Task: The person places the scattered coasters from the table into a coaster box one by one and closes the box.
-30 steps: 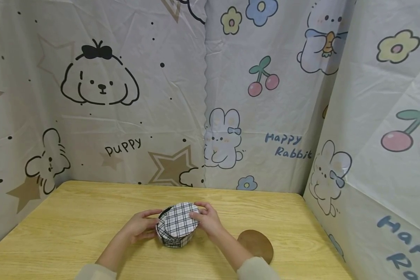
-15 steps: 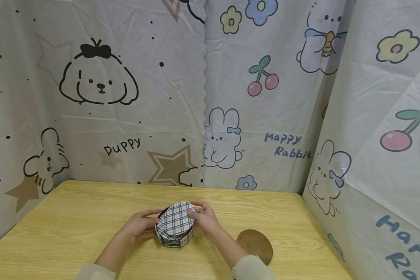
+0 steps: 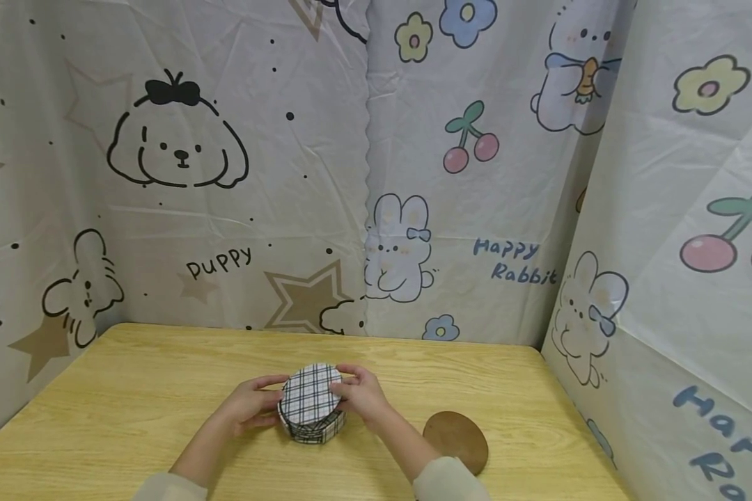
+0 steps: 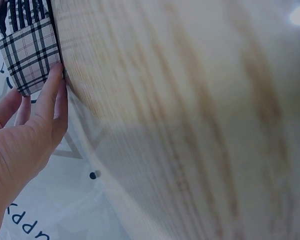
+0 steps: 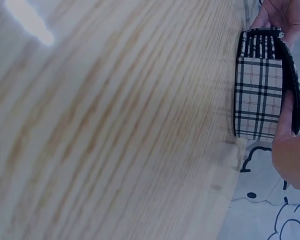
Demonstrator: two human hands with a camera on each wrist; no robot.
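Observation:
A round plaid coaster holder (image 3: 326, 430) stands on the table, with a stack of edges showing through the gap in its wall in the right wrist view. My left hand (image 3: 251, 403) holds its left side, fingers and thumb touching the plaid wall (image 4: 30, 60). Over the top lies a round plaid coaster (image 3: 311, 394), its right edge pinched by my right hand (image 3: 363, 395). From the right wrist, this coaster (image 5: 298, 95) leans at an angle to the holder (image 5: 257, 100), with a dark gap between; a finger sits in that gap.
A brown round disc (image 3: 456, 442) lies on the wooden table (image 3: 163, 390), right of the holder near my right forearm. Printed cloth curtains (image 3: 288, 209) stand along the back and both sides of the table.
The plaid coaster has shifted left with my right hand and now covers the dark opening seen earlier at the holder's upper left. My left hand has stayed in place.

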